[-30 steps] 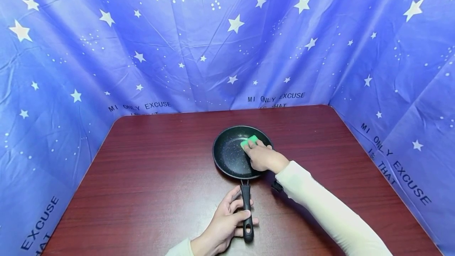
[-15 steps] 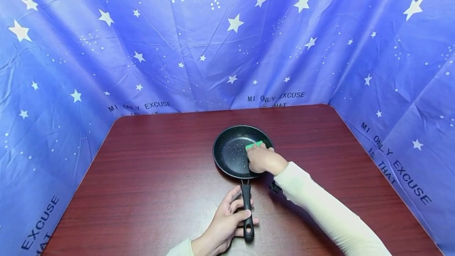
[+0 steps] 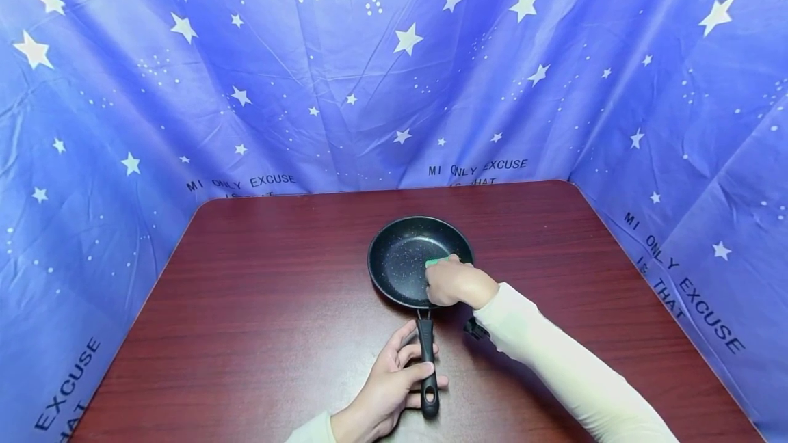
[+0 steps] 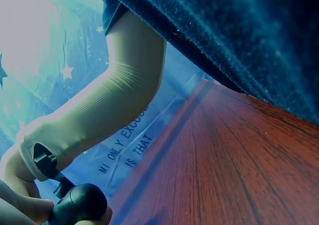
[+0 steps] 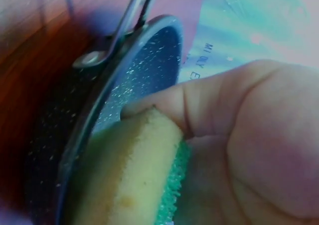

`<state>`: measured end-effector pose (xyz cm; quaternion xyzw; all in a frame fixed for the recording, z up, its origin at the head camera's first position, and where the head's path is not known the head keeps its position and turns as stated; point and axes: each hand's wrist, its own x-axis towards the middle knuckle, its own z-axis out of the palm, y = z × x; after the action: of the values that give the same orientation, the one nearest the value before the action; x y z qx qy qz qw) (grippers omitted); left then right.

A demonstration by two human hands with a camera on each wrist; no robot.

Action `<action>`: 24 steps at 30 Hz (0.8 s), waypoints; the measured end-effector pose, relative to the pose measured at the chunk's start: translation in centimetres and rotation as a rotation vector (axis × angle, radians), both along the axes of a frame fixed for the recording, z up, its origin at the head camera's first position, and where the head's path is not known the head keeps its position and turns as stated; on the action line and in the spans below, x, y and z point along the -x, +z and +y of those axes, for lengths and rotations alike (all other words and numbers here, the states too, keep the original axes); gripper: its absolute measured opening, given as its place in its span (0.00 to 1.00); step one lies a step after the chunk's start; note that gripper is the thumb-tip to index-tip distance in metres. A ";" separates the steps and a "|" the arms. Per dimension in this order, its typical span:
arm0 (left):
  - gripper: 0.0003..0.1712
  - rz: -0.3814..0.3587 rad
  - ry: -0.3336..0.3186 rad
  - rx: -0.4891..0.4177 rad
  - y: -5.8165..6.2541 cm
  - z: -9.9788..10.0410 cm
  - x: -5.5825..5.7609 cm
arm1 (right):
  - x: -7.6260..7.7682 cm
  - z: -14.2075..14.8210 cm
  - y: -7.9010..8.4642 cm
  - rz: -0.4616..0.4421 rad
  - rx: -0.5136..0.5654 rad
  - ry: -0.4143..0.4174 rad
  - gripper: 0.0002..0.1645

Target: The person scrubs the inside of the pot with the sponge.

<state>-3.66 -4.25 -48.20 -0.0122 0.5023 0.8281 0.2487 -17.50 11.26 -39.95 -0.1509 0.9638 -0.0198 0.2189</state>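
Note:
A black speckled frying pan is on the table, its handle pointing toward the person. My left hand grips the black handle, thumb on top and fingers passing beneath it. Inside the pan, at its right side, my right hand holds a sponge, of which a green edge shows in the head view. In the right wrist view the sponge has a yellow foam side and a green scouring side, with the thumb along its edge. The rounded handle end shows in the left wrist view.
The reddish-brown wooden table extends around the pan. Blue star-print curtains with black lettering hang behind it and at both sides. A small black device sits under the right wrist.
My right hand has drawn the sponge toward the pan's near right side, and less of the green shows. The left hand and the pan have stayed in place.

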 end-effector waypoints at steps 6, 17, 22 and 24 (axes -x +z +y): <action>0.50 -0.002 -0.004 0.002 0.0 0.0 0.1 | -0.5 -0.3 0.4 -0.009 0.021 0.100 0.09; 0.49 -0.003 -0.003 0.012 -0.1 0.0 0.0 | -1.5 -1.1 1.2 -0.014 0.014 0.196 0.13; 0.50 -0.001 -0.008 0.006 -0.1 0.0 0.0 | -1.6 -1.1 1.4 -0.039 0.068 0.217 0.17; 0.51 0.000 -0.009 0.005 -0.1 0.0 0.0 | -1.5 -1.1 1.5 -0.049 0.098 0.223 0.16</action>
<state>-3.68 -4.28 -48.28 -0.0102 0.5043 0.8257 0.2525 -16.03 10.14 -38.50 -0.2673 0.9333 -0.0461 0.2355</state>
